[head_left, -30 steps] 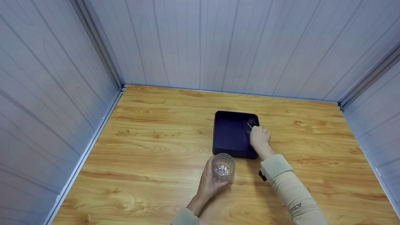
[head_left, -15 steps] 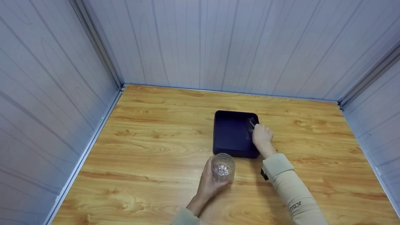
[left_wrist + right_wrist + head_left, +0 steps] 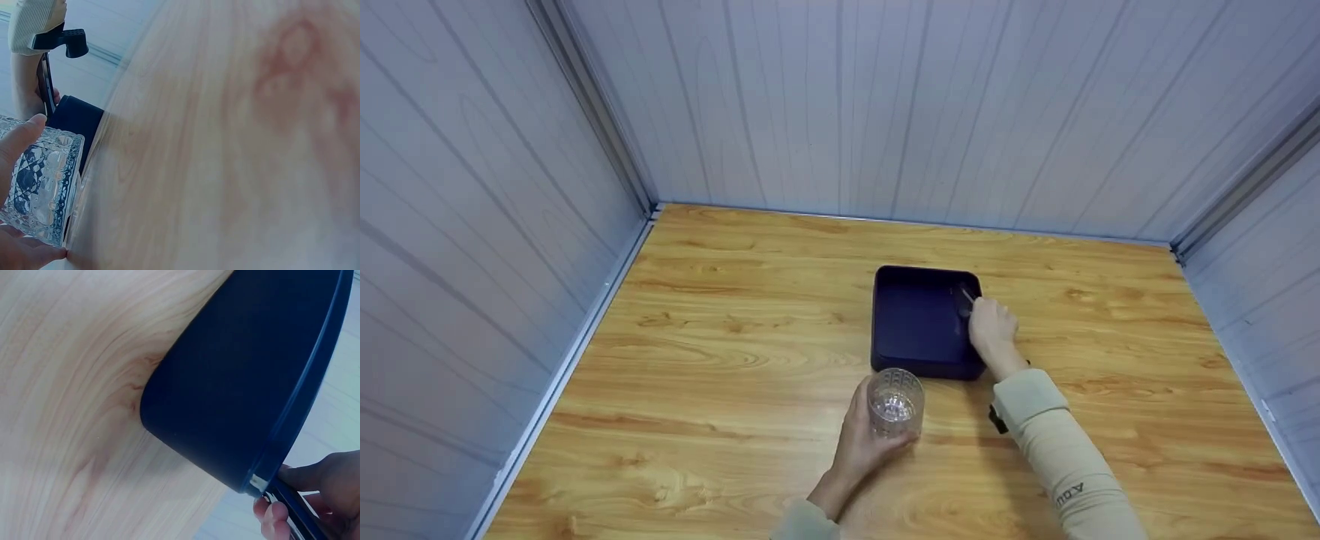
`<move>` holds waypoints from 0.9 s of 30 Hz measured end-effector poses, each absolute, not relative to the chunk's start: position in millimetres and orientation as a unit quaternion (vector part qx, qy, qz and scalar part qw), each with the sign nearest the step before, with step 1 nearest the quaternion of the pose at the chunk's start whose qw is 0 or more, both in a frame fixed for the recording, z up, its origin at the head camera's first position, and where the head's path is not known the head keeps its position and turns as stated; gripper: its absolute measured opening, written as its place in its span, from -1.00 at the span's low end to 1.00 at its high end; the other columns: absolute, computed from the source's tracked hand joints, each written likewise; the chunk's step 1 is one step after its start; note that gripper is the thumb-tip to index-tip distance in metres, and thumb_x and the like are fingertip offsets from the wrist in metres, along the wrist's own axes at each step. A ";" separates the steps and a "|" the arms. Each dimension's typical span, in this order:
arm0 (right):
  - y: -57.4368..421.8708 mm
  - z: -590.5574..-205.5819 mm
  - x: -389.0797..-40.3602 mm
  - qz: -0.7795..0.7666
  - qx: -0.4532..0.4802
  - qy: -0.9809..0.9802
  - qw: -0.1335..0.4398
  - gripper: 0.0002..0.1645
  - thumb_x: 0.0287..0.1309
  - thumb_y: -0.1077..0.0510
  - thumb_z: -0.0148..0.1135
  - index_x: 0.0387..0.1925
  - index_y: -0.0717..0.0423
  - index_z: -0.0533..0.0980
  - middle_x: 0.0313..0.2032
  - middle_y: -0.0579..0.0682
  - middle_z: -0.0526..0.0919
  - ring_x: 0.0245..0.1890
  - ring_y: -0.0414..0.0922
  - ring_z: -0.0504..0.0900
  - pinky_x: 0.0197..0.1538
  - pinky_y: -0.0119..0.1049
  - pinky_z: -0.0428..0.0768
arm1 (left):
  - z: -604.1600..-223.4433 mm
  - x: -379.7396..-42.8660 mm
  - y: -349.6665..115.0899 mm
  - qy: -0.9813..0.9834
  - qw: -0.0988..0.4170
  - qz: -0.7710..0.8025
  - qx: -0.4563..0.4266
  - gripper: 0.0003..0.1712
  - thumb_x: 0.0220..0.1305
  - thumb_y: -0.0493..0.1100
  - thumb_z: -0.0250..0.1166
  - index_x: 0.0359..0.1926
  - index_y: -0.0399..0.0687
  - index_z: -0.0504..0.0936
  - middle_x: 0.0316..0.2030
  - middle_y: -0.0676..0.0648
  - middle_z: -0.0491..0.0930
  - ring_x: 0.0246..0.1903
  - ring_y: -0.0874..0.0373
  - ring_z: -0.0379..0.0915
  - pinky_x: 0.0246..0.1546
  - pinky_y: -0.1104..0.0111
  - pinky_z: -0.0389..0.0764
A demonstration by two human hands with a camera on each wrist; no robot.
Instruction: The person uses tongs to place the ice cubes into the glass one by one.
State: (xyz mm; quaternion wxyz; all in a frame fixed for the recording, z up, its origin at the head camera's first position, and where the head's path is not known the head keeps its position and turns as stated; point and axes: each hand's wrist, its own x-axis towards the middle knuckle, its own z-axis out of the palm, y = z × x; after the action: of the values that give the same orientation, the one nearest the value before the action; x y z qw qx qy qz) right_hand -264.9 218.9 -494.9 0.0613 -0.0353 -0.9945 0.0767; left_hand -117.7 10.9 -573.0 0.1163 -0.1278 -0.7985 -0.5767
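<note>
My left hand [image 3: 861, 442] grips a clear cut-glass tumbler [image 3: 897, 401] standing upright on the wooden table. In the left wrist view, the thumb and fingers wrap the patterned glass [image 3: 42, 183]. My right hand [image 3: 991, 328] is over the right rim of a dark square tray [image 3: 919, 322] and holds tongs with dark handles [image 3: 295, 509], as the right wrist view shows. The metal end of the tongs [image 3: 967, 295] reaches down inside the tray's back right corner. A small clear, glassy shape [image 3: 964, 310] shows faintly there; the hand partly hides that side.
The tray has raised walls and lies just beyond the tumbler. Pale panel walls [image 3: 840, 112] enclose the wood-grain table [image 3: 720, 435] at the back and both sides. A black strap piece [image 3: 997, 418] hangs below the right cuff.
My right hand has shifted slightly to the right along the tray's rim, and the tongs' end has moved toward the back right corner. The left hand and tumbler stay put.
</note>
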 end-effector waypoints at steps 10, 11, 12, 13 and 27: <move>224.0 -492.7 -263.3 0.080 -0.021 -0.994 0.069 -0.69 0.15 0.32 -0.10 -0.54 0.38 0.52 -0.49 0.36 0.56 -0.49 0.26 0.54 -0.63 0.04 0.50 | -573.7 -118.9 11.1 -0.803 0.118 -0.572 -0.121 0.18 -0.42 -0.05 0.54 0.22 -0.30 0.06 0.08 -0.16 0.31 0.07 -0.01 0.27 0.09 0.16 0.34; 224.6 -491.9 -262.5 0.083 -0.020 -0.994 0.070 -0.70 0.15 0.30 -0.07 -0.53 0.39 0.52 -0.49 0.36 0.56 -0.48 0.27 0.54 -0.61 0.05 0.50 | -573.8 -119.0 11.0 -0.803 0.117 -0.572 -0.120 0.18 -0.42 -0.05 0.54 0.22 -0.30 0.07 0.08 -0.16 0.31 0.06 -0.02 0.27 0.09 0.16 0.34; 225.3 -491.2 -261.5 0.087 -0.020 -0.994 0.070 -0.72 0.14 0.29 -0.05 -0.51 0.39 0.52 -0.47 0.36 0.56 -0.47 0.27 0.54 -0.61 0.06 0.50 | -573.8 -119.1 10.9 -0.803 0.117 -0.573 -0.119 0.19 -0.43 -0.05 0.54 0.22 -0.30 0.07 0.08 -0.16 0.32 0.06 -0.02 0.28 0.09 0.16 0.34; 226.1 -490.7 -260.7 0.091 -0.019 -0.993 0.069 -0.73 0.14 0.27 -0.04 -0.50 0.39 0.52 -0.46 0.35 0.56 -0.46 0.28 0.54 -0.61 0.07 0.49 | -573.7 -119.2 10.9 -0.802 0.116 -0.573 -0.118 0.19 -0.43 -0.05 0.55 0.22 -0.30 0.07 0.08 -0.16 0.32 0.06 -0.02 0.28 0.09 0.16 0.34; 239.2 -484.0 -242.7 0.114 -0.009 -0.990 0.080 -0.70 0.09 0.18 0.10 -0.49 0.41 0.53 -0.49 0.37 0.56 -0.47 0.29 0.53 -0.50 0.12 0.49 | -573.0 -119.0 11.1 -0.807 0.117 -0.566 -0.123 0.19 -0.41 -0.04 0.54 0.23 -0.30 0.05 0.09 -0.15 0.30 0.09 -0.03 0.25 0.10 0.16 0.33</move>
State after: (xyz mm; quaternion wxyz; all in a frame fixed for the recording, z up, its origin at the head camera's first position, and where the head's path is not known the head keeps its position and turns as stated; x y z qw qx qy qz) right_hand -242.7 239.2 -484.0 0.0804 -0.0094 -0.9901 0.1143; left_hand -119.0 11.1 -573.0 0.1166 -0.1235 -0.8065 -0.5663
